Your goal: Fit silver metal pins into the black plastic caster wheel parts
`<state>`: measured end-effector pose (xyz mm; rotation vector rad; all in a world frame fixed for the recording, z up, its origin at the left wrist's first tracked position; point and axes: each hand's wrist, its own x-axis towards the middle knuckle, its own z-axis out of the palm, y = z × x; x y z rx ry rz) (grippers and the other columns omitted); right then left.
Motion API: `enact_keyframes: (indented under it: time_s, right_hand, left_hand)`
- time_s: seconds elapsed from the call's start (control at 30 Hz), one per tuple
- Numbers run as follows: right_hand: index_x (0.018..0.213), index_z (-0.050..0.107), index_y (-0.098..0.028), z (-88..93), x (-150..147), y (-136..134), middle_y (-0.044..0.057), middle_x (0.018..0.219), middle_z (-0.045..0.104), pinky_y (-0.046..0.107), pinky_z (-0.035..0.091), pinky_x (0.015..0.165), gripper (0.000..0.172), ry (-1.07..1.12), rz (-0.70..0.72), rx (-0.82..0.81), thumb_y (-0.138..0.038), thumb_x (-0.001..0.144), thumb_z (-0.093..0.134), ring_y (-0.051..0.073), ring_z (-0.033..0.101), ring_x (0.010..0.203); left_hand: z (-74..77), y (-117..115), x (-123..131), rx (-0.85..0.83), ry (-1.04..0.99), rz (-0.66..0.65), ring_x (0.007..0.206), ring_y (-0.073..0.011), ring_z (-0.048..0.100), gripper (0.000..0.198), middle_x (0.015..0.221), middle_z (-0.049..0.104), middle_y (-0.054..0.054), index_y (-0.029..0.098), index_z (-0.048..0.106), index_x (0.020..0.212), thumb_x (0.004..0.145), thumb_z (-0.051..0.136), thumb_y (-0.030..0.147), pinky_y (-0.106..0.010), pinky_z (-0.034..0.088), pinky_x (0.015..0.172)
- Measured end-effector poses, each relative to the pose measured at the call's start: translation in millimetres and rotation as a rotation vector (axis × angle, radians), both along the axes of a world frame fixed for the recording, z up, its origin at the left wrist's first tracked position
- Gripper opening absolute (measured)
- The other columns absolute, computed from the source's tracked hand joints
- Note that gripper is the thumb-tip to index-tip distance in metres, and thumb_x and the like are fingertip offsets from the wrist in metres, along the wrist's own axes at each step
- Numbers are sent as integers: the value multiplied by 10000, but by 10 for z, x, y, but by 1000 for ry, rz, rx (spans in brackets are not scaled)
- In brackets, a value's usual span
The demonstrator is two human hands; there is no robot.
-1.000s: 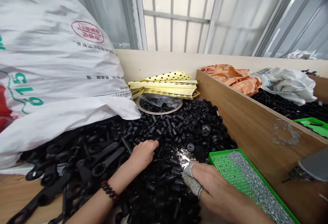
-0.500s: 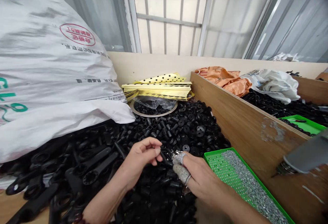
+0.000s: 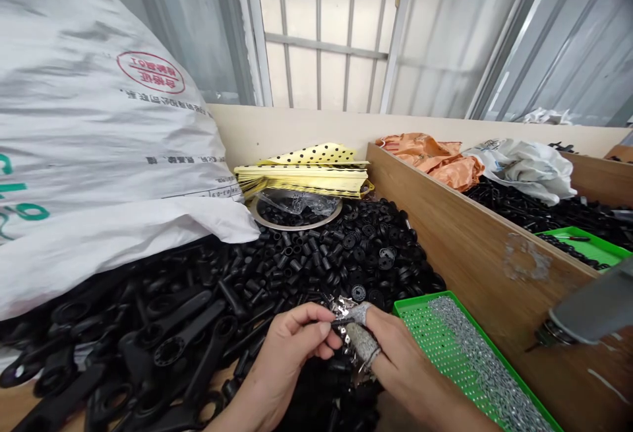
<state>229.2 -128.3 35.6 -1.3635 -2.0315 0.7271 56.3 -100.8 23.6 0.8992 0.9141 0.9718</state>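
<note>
**Hands.** The left hand is closed in a pinch, with thumb and fingertips pressed against the left end of a small silver metal part. The right hand is also closed, gripping the same cluster of metal from the right. Its thumb and forefinger wear grey knit finger guards. The exact shape of the part cannot be determined, as the fingers hide most of it and its surface is bright and crumpled in appearance.

**Location.** The part is held above the near edge of a heap of black plastic components, between the two hands and just left of a green perforated tray.

**Edges and working room.** A wooden board bounds the heap on the right and runs diagonally away from the person. The tray lies between this board and the hands, its left edge just beside the right hand and its bed loaded with small silver metal pieces. A white woven sack slumps over the heap's left side. Black plastic arms with ring ends occupy the area left of the hands, black cylindrical bushings lie ahead, and black round discs lie ahead and to the right.

**Far end.** A steel bowl containing black parts and clear plastic sits against the back wall, beside a stack of yellow sheets. A grey power tool hangs at the right, above the board.
</note>
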Motion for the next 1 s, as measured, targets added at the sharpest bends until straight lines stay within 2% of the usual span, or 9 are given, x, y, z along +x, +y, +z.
enact_keyframes:
  time_s: [0.1,0.33,0.53,0.6,0.63,0.73,0.8,0.83,1.0]
  right_hand:
    - [841,509,-199,-60,57,6,-3,854,567,254,374,678,210,-54,21,3,-34,841,380,148,524,765]
    - [972,535,-212,-134,175,-19,11,1014,583,264,368,840,302,-70,56,-89,-7,811,381,167,523,962]
    - [843,555,-201,-76,149,7,-9,867,588,242,377,738,218,10,104,-113,-36,820,413,152,542,827]
    - [811,535,-198,-63,153,14,-14,849,575,238,370,726,190,38,106,-95,-50,836,419,147,534,813]
    - [795,520,-198,-55,161,17,-17,842,568,236,367,720,180,51,106,-85,-57,845,420,143,529,805]
    - [751,480,-200,-33,195,23,-28,806,547,232,356,679,182,74,91,-69,-77,868,414,134,512,760]
    - [740,475,-200,-23,213,23,-26,799,542,239,346,664,189,51,74,-69,-97,883,406,137,508,752]
    - [736,474,-200,-22,217,23,-25,792,539,241,341,655,192,39,69,-66,-109,890,404,138,505,745]
    - [747,456,-200,-30,204,14,-39,788,522,223,339,651,185,67,97,-27,-71,876,427,118,494,733]
  left_hand:
    - [6,18,10,24,77,-24,496,-84,561,85,557,702,-10,124,686,747,688,663,181,-178,419,531]
    - [13,69,15,16,152,-122,467,-93,542,98,509,672,-8,110,677,707,664,642,190,-200,404,516]
    - [-28,57,-8,49,203,-218,482,-95,540,112,527,655,6,128,648,736,695,607,223,-203,425,537]
    - [-12,109,-77,164,336,-252,540,-121,576,154,588,659,-3,137,648,797,735,569,254,-215,450,555]
    - [3,160,-132,281,473,-249,586,-137,598,177,638,665,-11,146,649,833,762,542,268,-220,463,566]
    - [50,393,-350,752,1072,-119,781,-181,634,223,852,674,-38,189,640,936,837,455,267,-252,501,667]
    - [56,562,-478,822,1227,-54,953,-243,595,239,998,648,-88,174,624,993,841,443,210,-361,459,853]
    - [47,633,-518,840,1288,-54,976,-269,582,238,1008,639,-105,166,626,991,830,452,180,-397,447,868]
    - [-92,810,-469,853,1456,-153,887,-321,585,172,855,659,-117,153,659,848,757,532,79,-436,466,786]
